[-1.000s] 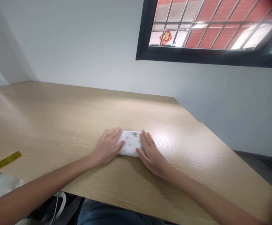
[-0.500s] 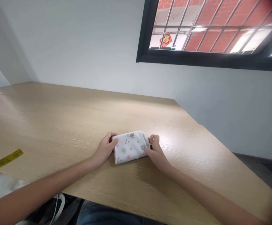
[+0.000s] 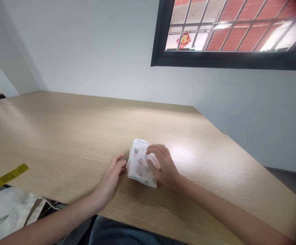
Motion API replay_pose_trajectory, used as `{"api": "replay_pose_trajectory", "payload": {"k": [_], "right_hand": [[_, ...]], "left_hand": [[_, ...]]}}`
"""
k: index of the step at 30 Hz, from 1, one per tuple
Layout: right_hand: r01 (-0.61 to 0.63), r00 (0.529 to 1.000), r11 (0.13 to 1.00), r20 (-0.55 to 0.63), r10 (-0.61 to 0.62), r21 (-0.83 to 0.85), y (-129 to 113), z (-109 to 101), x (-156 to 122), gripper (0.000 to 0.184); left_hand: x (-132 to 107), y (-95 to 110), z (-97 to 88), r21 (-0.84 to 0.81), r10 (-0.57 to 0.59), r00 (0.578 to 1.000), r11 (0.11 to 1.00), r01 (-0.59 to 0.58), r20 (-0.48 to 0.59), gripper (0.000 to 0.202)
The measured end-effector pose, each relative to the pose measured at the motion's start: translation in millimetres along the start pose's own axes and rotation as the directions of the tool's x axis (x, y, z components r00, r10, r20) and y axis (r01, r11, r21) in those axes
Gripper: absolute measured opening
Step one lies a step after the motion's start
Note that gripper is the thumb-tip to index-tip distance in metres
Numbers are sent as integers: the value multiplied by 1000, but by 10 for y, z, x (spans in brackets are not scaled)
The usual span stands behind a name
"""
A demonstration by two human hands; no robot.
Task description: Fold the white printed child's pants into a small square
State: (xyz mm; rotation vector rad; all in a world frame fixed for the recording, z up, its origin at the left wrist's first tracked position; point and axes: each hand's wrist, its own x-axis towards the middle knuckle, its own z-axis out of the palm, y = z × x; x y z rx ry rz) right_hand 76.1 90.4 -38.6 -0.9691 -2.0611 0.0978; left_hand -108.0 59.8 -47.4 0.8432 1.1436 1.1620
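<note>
A white cloth printed with small coloured cartoon figures lies folded into a compact, layered packet on the wooden table. Just left of it, my left hand rests on its side, fingers loosely extended and the tips close to the cloth's left edge; whether they touch it I cannot tell. My right hand is over the cloth's right part, thumb and fingers curved and spread apart, slightly blurred. It hides the cloth's right edge, and nothing is pinched between its fingers.
The light wooden table runs back to a pale wall. A yellow printed strip lies at its left front edge. Below that edge is a white bag with red marks. A dark-framed barred window is at upper right.
The wide cloth packet has become narrower and turned, with layers showing at its edges. Both hands have let go of its ends; my right hand has come over it, my left lies beside it.
</note>
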Motion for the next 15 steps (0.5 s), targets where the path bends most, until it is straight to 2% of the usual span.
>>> {"api": "replay_pose_trajectory", "payload": {"k": [1,3,5,6,8,10,11,13,15], "right_hand": [[52,994,997,95,-46,-64,-115,-20,-67,21],[71,968,979,251,-21,-193,-303,-20,-179,47],[63,947,950,320,40,-305,-407,-1,-251,69],[62,944,933,324,60,-353,-429,-5,-277,71],[62,951,900,300,79,-431,-431,-76,-352,61],[45,957,881,274,98,-472,-407,-258,-525,41],[24,959,875,260,117,-484,-395,-386,-666,33],[-60,956,868,223,192,-493,-380,-681,-1047,19],[-205,944,844,126,304,-496,-378,-963,-1473,14]], "left_hand": [[8,31,27,-42,7,998,999,-4,58,35],[-5,89,103,-80,22,987,997,-9,161,31],[-47,127,208,-73,-13,978,997,29,207,31],[-74,134,275,-71,-44,978,996,60,202,31],[-145,109,450,-82,-117,973,987,135,198,33],[-249,22,691,-98,-207,940,966,241,270,36],[-319,-45,835,-87,-261,909,949,304,324,36],[-497,-213,1146,10,-358,818,918,396,449,35],[-706,-378,1425,122,-398,731,908,402,554,33]]}}
